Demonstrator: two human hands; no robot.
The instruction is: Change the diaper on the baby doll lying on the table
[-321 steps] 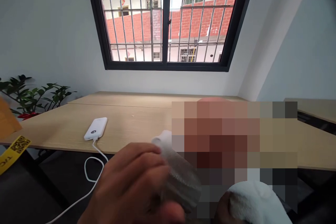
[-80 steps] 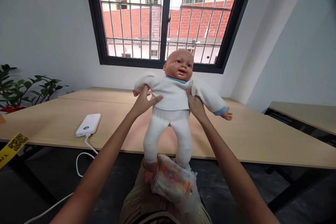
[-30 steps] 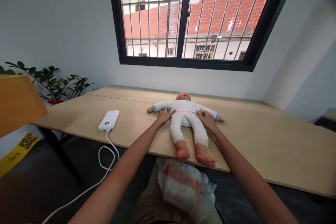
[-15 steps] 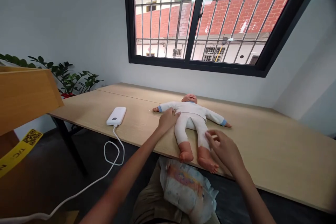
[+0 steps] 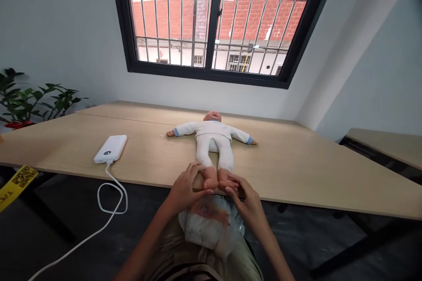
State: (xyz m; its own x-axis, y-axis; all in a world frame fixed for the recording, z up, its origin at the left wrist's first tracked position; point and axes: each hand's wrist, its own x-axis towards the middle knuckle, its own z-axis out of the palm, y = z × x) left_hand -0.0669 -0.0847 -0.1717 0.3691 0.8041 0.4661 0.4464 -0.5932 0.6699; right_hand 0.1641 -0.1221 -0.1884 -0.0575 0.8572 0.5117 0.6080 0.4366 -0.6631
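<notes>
Both hands are touching the doll [image 5: 213, 140]'s feet: left hand [image 5: 185, 187] and right hand [image 5: 246, 198], fingers loosely apart, not gripping.

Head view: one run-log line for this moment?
left hand: at doll foot | right hand: at other foot | doll: supine on table | diaper pack: on lap

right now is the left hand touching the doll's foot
Touching. The head view shows the left hand curled around the doll's foot at the table edge, fingers against the heel with no gap. The right hand meets the other foot.
</notes>
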